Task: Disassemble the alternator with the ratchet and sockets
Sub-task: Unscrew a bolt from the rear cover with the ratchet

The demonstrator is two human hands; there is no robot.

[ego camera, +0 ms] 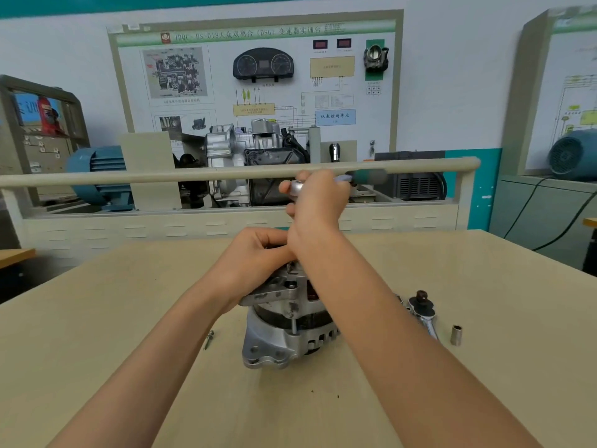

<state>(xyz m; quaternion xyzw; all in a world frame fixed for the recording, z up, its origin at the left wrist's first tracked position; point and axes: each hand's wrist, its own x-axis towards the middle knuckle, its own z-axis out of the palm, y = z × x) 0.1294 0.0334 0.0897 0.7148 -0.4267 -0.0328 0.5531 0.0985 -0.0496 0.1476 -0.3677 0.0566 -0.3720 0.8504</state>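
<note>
Behind the pale wooden tabletop [135, 318] stands a training rig with a cutaway gearbox [255, 156] and a wall board [255, 76] carrying gauges and wiring diagrams. Near the middle of the tabletop the alternator [284, 331] stands on end. The left hand [255, 253] curls its fingers round the alternator's upper part. The right hand [315, 202] is raised above it and grips a ratchet [361, 177] near its silver head, the green handle pointing to the right and blurred. Right of the alternator lie a second ratchet [423, 310] and, just beyond it, a small upright socket [456, 335]. A loose bolt [209, 339] lies on the tabletop left of the alternator.
</note>
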